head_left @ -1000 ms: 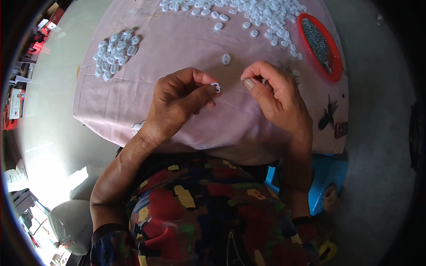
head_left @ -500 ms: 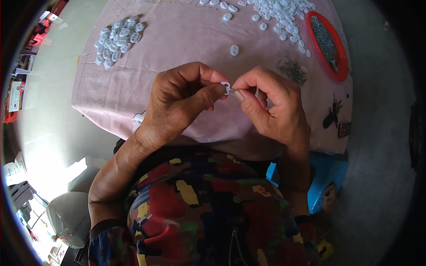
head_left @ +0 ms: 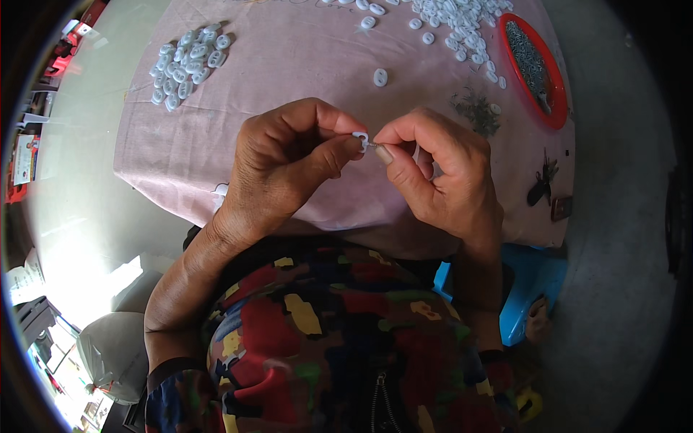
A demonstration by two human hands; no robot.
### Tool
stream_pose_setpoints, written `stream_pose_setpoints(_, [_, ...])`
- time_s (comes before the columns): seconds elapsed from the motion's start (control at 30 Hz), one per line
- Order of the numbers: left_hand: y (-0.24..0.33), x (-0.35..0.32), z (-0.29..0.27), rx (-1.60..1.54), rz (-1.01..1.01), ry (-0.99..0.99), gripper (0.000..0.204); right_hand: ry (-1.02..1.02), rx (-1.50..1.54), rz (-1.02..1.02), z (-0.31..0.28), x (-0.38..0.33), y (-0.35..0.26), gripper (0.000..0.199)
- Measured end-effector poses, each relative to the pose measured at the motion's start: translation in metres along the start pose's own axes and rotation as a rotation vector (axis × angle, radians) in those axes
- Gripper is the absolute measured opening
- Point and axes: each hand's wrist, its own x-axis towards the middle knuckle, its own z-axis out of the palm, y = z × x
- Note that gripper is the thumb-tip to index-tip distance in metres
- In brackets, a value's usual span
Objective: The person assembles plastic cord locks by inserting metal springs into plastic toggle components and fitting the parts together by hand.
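Over the near part of the table, my left hand (head_left: pixel 278 166) pinches a small white plastic piece with openings (head_left: pixel 363 136) between thumb and forefinger. My right hand (head_left: pixel 449 173) is closed at the fingertips on a small metal screw (head_left: pixel 372 145), whose ridged shaft shows between the two hands. The screw's left end meets the side of the white piece; how deep it sits is too small to tell. A single white oval piece (head_left: pixel 380 77) lies beyond my hands on the pink cloth (head_left: pixel 289 65).
White oval pieces (head_left: pixel 189 61) are heaped at the left, more (head_left: pixel 462 25) at the far right. A red dish (head_left: pixel 556 108) holds grey metal bits. Thin dark scraps (head_left: pixel 476 112), keys (head_left: pixel 540 187) and a small dark box (head_left: pixel 561 208) lie right. A blue stool (head_left: pixel 530 289) stands below.
Both hands have shifted very slightly left, still joined at the white piece and screw. The grips look the same.
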Motion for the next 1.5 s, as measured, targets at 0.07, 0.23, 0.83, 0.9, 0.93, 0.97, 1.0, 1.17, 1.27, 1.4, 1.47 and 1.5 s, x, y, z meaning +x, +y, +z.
stream_pose_setpoints(0.07, [0.000, 0.000, 0.000, 0.018, 0.003, 0.001, 0.010, -0.003, 0.001, -0.001, 0.001, 0.000, 0.000, 0.011])
stream_pose_setpoints(0.23, [0.002, -0.002, 0.000, 0.021, -0.006, -0.001, 0.010, -0.004, -0.002, 0.002, 0.002, -0.001, -0.001, 0.011])
stream_pose_setpoints(0.83, [0.010, -0.011, 0.007, 0.067, 0.023, 0.053, 0.010, 0.066, -0.009, -0.078, 0.010, -0.004, -0.005, 0.010])
stream_pose_setpoints(0.9, [0.009, -0.012, 0.008, 0.058, 0.033, 0.066, 0.010, 0.078, -0.013, -0.095, 0.012, -0.003, -0.006, 0.010])
stream_pose_setpoints(0.93, [0.009, -0.013, 0.008, 0.049, 0.043, 0.078, 0.010, 0.077, -0.015, -0.091, 0.012, -0.004, -0.006, 0.010])
stream_pose_setpoints(0.97, [0.010, -0.013, 0.008, 0.049, 0.043, 0.079, 0.010, 0.075, -0.017, -0.087, 0.013, -0.003, -0.007, 0.010])
stream_pose_setpoints(1.0, [0.013, -0.014, 0.008, 0.110, 0.053, 0.077, 0.010, 0.075, -0.017, -0.087, 0.013, -0.003, -0.007, 0.010])
stream_pose_setpoints(1.17, [0.013, -0.012, 0.005, 0.143, 0.058, 0.074, 0.009, 0.059, -0.027, -0.080, 0.014, -0.001, -0.006, 0.010])
stream_pose_setpoints(1.27, [0.018, -0.008, 0.004, 0.079, 0.011, 0.050, 0.009, 0.076, 0.042, -0.055, 0.008, 0.000, -0.009, 0.011])
stream_pose_setpoints(1.4, [0.017, -0.009, 0.001, -0.022, 0.007, 0.035, 0.010, 0.063, 0.117, 0.085, 0.004, -0.003, -0.019, 0.011])
stream_pose_setpoints(1.47, [0.017, -0.009, 0.002, -0.030, 0.011, 0.031, 0.010, 0.080, 0.134, 0.117, 0.004, -0.003, -0.019, 0.011])
stream_pose_setpoints(1.5, [0.016, -0.009, 0.001, -0.046, 0.005, 0.025, 0.010, 0.080, 0.134, 0.118, 0.004, -0.003, -0.018, 0.011])
